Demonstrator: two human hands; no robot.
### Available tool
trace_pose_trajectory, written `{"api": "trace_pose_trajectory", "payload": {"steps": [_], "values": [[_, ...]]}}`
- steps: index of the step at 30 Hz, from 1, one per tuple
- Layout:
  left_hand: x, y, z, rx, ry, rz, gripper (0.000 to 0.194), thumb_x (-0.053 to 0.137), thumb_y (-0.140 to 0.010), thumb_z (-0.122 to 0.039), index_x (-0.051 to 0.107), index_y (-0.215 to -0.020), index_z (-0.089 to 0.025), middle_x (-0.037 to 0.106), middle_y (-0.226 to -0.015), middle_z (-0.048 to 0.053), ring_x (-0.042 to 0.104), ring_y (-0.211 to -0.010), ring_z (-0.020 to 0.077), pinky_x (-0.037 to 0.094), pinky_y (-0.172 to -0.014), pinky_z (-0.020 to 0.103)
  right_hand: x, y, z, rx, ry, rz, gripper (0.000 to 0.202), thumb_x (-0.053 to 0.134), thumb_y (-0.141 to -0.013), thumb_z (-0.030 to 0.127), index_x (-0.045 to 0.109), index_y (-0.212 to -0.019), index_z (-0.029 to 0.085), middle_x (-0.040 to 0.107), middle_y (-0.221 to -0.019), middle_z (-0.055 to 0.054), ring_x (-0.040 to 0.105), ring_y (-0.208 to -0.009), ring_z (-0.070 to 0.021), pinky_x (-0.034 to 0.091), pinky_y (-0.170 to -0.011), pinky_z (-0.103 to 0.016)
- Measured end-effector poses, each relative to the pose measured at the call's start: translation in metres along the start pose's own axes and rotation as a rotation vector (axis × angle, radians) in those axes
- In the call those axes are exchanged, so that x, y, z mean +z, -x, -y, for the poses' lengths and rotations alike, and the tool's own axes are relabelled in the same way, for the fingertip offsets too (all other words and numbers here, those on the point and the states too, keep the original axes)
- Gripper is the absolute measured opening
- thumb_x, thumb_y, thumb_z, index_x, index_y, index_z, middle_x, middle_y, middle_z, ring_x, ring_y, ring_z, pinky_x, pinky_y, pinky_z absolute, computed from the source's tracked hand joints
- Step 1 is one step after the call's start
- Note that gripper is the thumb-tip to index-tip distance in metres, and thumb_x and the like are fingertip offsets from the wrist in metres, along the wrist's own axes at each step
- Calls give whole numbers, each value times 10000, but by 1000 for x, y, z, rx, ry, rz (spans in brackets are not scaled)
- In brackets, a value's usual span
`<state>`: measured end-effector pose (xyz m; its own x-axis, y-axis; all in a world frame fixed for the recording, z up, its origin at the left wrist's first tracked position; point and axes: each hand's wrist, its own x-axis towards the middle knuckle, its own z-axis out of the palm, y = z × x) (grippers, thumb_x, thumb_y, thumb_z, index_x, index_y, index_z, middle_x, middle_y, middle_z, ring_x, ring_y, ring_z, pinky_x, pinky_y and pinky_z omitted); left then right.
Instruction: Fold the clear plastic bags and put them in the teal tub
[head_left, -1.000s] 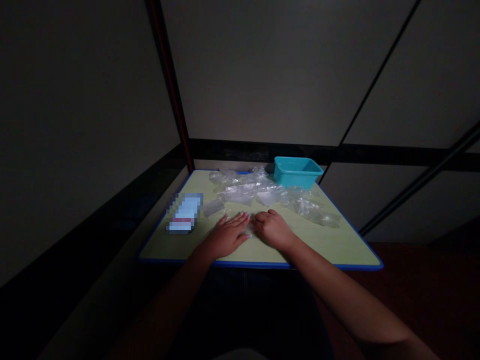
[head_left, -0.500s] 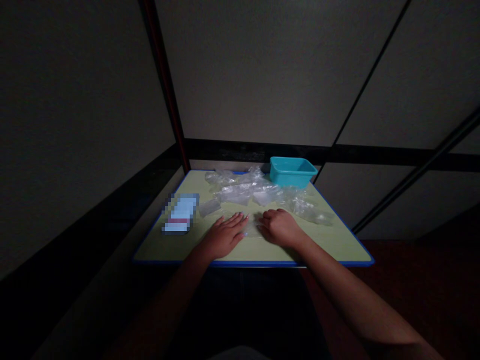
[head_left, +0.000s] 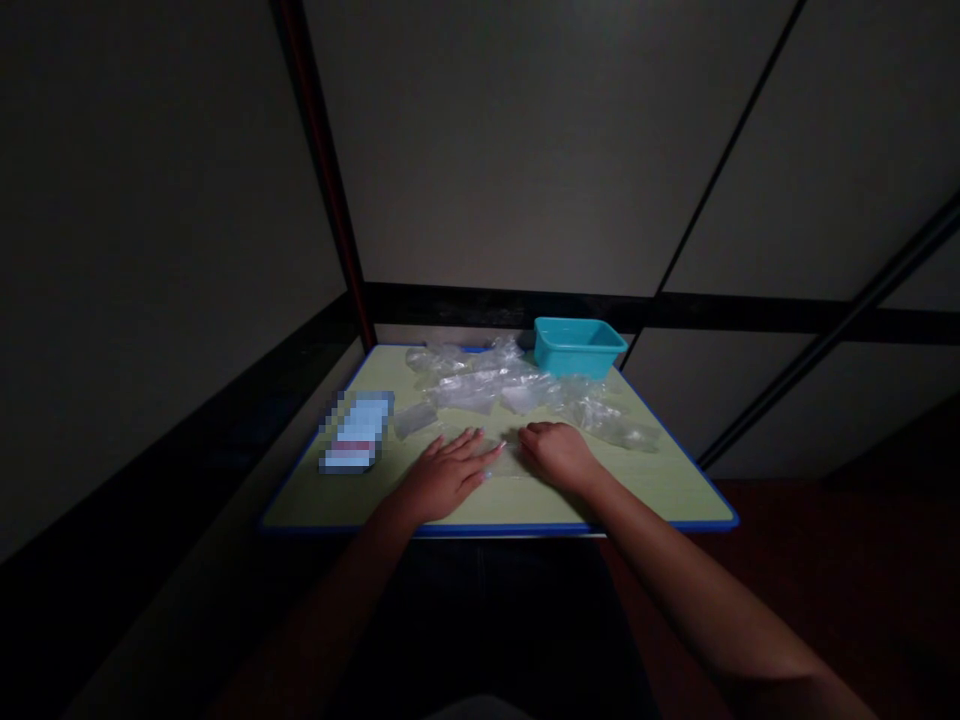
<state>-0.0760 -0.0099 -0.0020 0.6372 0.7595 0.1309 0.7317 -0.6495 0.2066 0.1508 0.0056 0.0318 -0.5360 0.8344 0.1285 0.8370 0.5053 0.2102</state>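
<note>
My left hand lies flat with its fingers spread on a thin clear plastic piece near the front of the table. At the right end of that plastic, my right hand is closed, its fingers curled against the sheet. What its fingertips pinch is too small to make out clearly, but the plastic runs up to them. Beyond both hands, several crumpled clear plastic bags are heaped across the table, one stretching toward the right edge.
The yellow-green table has a blue rim. A turquoise basket stands at the back right. On the left lies a phone with a blurred screen. Dark-trimmed wall panels rise behind the table.
The view has shifted slightly. My left index finger has spread apart from the other fingers, toward my right hand. My right hand stays closed in about the same place.
</note>
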Motion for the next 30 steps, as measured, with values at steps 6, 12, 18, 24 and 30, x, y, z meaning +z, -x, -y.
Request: {"api": "trace_pose_trajectory", "payload": {"steps": [6, 12, 18, 24, 30], "values": [[5, 0, 3, 16, -9, -35, 424, 375, -974, -382, 363, -1396, -422, 267, -1532, 27, 214, -1415, 251, 242, -1077, 527, 4, 1, -2, -4, -14, -22, 183, 468, -915, 237, 629, -960, 160, 664, -891, -97, 604, -829, -201, 374, -679, -277], [6, -1, 2, -6, 8, -62, 493, 391, -962, -397, 316, -1443, -318, 280, -1526, 58, 234, -1411, 227, 235, -1095, 506, 6, 2, -2, -94, -84, -121, 275, 548, -872, 258, 599, -1121, 154, 634, -1040, -111, 540, -997, -226, 357, -813, -319], [7, -2, 3, -5, 33, -100, 556, 418, -951, -380, 235, -1472, -320, 288, -1525, 65, 243, -1408, 225, 251, -1095, 481, 8, -8, -7, -115, -190, -99, 278, 556, -862, 251, 627, -1115, 160, 653, -1014, -100, 558, -972, -201, 369, -805, -301], [4, 0, 2, -5, 42, -89, 546, 433, -947, -381, 256, -1462, -342, 299, -1522, 72, 264, -1400, 241, 252, -1087, 508, 2, -21, -7, -127, -232, -84, 138, 554, -839, 192, 671, -902, 155, 670, -896, -80, 588, -873, -176, 389, -762, -258], [3, 1, 1, 17, 65, -121, 565, 479, -929, -376, 279, -1457, -342, 315, -1517, 79, 284, -1391, 254, 271, -1087, 495, 0, -30, -2, -72, -299, -66, 113, 551, -818, 176, 663, -818, 160, 671, -860, -66, 591, -805, -163, 378, -692, -238]]}}
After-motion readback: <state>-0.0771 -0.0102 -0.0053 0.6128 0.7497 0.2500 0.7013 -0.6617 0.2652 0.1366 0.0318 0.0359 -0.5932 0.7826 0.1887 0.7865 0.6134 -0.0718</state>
